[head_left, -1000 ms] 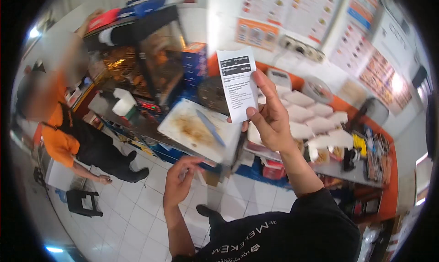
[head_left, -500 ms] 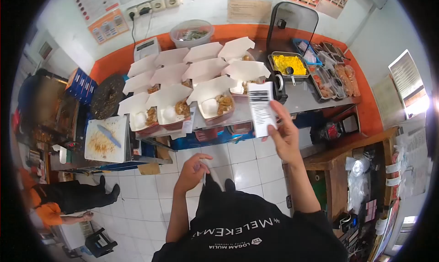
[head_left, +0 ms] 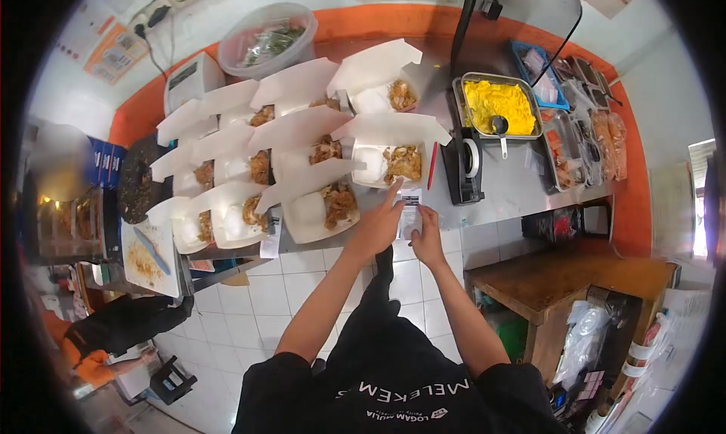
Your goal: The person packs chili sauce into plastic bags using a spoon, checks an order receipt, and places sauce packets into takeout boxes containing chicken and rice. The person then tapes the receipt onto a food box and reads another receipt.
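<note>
My right hand [head_left: 429,241] pinches a printed white receipt [head_left: 411,213] at the counter's front edge. The receipt hangs just below the nearest right-hand open food box [head_left: 370,178], its top edge against or under the box front; which, I cannot tell. My left hand [head_left: 376,228] is beside the receipt with the index finger stretched towards the box front and the fingers apart. Inside that box are white rice [head_left: 369,164] and a piece of fried chicken [head_left: 403,163]. A red pen [head_left: 432,167] lies right of the box, next to a black tape dispenser [head_left: 463,165].
Several more open boxes [head_left: 306,216] with rice and chicken fill the counter's left part. Another receipt [head_left: 271,239] hangs at the front edge. A tray of yellow food [head_left: 499,108] stands back right. A cutting board [head_left: 147,260] with a knife is left; a person [head_left: 113,328] is beyond.
My right hand has lowered the receipt from above the counter to its front edge. My left hand has come up beside it. The view has moved closer to the boxes.
</note>
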A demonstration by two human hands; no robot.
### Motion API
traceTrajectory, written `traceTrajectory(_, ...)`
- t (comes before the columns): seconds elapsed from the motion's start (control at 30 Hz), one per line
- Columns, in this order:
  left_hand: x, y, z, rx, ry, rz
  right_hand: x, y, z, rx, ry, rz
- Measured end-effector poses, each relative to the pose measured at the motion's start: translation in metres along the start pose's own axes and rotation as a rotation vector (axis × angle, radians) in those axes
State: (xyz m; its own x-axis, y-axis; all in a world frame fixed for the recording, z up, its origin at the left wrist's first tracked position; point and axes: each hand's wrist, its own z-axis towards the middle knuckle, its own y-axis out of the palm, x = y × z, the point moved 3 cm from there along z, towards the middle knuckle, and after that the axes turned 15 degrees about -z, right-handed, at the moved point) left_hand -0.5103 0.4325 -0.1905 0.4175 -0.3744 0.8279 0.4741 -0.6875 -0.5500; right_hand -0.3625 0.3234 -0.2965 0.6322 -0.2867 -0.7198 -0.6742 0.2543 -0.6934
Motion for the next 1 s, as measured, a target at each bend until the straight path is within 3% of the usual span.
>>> traceTrajectory(0.13,-0.027,0.021,0.058,-0.086,-0.055,0.092,-0.011,-0.008,0.026,-0.02,0.066,-0.118)
traceTrajectory(0.4,0.004,0.01,0.049,-0.161,-0.141,-0.136,-0.025,-0.042,0.048,-0.239,0.113,-0.561)
traceTrajectory(0.47,0.0,0.008,0.028,0.035,-0.027,-0.431,-0.039,-0.054,0.046,-0.165,0.021,-0.715)
traceTrajectory(0.53,0.0,0.005,0.002,0.215,0.024,-0.621,-0.057,-0.075,0.038,-0.165,-0.042,-0.496)
traceTrajectory(0.63,0.016,0.008,-0.023,0.464,-0.032,-1.036,-0.062,-0.08,0.009,-0.499,0.2,0.556)
traceTrajectory(0.73,0.034,0.006,-0.04,0.553,-0.053,-0.753,-0.097,-0.104,-0.005,-0.535,0.173,0.5)
traceTrajectory(0.77,0.042,0.007,-0.045,0.621,-0.036,-0.801,-0.089,-0.106,-0.009,-0.475,0.192,0.396)
traceTrajectory(0.9,0.055,0.041,-0.061,0.587,-0.098,-0.885,-0.068,-0.153,-0.024,-0.627,0.202,0.298)
traceTrajectory(1.0,0.088,0.069,-0.076,0.38,-0.237,-0.905,-0.027,-0.184,-0.06,-0.782,0.208,0.291)
